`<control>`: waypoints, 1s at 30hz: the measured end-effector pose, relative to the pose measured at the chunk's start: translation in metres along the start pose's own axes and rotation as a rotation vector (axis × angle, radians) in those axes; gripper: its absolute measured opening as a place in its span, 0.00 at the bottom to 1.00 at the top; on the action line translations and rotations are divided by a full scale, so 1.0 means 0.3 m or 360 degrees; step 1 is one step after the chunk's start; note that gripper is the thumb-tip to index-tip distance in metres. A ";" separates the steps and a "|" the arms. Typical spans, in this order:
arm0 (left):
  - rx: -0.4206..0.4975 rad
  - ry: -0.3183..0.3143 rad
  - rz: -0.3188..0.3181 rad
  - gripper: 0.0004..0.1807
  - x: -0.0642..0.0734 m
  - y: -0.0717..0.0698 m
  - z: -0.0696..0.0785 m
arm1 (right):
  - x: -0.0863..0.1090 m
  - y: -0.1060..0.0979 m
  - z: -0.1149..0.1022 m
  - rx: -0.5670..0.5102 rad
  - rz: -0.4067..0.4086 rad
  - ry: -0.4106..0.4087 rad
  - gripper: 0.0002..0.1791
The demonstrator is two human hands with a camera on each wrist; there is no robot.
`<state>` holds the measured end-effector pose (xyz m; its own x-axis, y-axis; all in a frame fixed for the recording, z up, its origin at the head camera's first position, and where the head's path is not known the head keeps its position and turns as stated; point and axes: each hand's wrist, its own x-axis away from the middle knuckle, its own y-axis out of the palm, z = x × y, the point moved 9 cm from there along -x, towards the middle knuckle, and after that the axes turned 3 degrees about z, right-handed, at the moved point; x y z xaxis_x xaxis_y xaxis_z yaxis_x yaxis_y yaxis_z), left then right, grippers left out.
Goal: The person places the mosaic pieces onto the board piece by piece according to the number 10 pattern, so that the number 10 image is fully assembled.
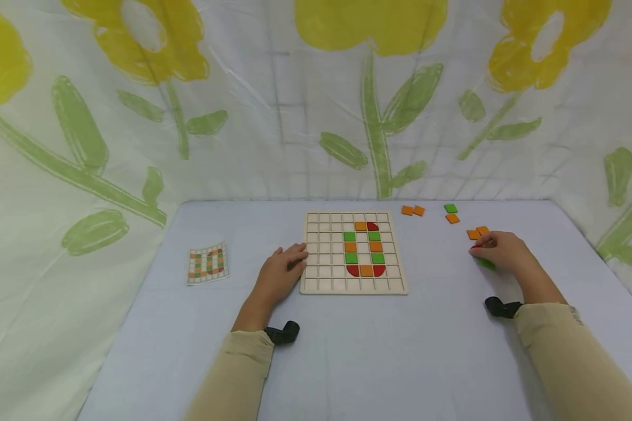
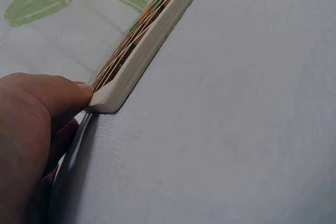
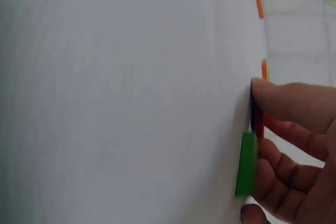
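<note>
A wooden grid board (image 1: 326, 283) lies mid-table, with orange, green and red tiles set in a ring on its right half. My left hand (image 1: 281, 272) rests at the board's left edge, fingers fairly straight. In the left wrist view, its fingertips touch the board's corner (image 2: 107, 98). Over to the right, my right hand (image 1: 505, 254) pinches a red tile (image 1: 475, 248) between thumb and fingers. The red tile (image 3: 258, 116) is mostly covered in the right wrist view. A green tile (image 3: 245, 165) lies right by the lower fingers, partly hidden under the hand in the head view.
Two orange tiles (image 1: 413, 210) lie near the table's back edge. Further right are a green tile (image 1: 450, 208), an orange tile (image 1: 452, 218) and two more orange tiles (image 1: 476, 233) beyond the right hand. A printed pattern card (image 1: 208, 264) lies left. A flowered curtain (image 1: 242, 169) hangs behind.
</note>
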<state>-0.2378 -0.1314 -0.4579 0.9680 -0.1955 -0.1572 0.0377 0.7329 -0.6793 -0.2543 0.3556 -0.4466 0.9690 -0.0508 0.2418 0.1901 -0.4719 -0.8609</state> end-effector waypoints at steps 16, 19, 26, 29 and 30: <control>-0.0014 -0.0019 0.0006 0.17 -0.001 -0.006 0.008 | -0.052 0.067 -0.223 0.0138 -0.0070 -0.0240 0.23; -0.0017 0.0001 0.0014 0.17 -0.003 -0.008 0.016 | -0.058 0.064 -0.230 0.0176 -0.0063 -0.0241 0.22; -0.0024 -0.0031 0.0009 0.17 -0.004 -0.005 0.004 | -0.095 0.091 -0.324 0.0246 -0.0037 -0.0347 0.16; -0.0009 -0.0022 0.0020 0.17 -0.002 -0.001 -0.002 | -0.119 0.123 -0.440 0.0226 -0.0027 -0.0448 0.15; 0.0000 -0.0007 0.0030 0.17 -0.002 0.001 -0.001 | -0.127 0.136 -0.488 0.0216 -0.0022 -0.0491 0.14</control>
<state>-0.2384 -0.1313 -0.4581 0.9696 -0.1791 -0.1668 0.0196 0.7362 -0.6765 -0.3067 0.2094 -0.4255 0.9644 0.2333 0.1247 0.2026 -0.3483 -0.9152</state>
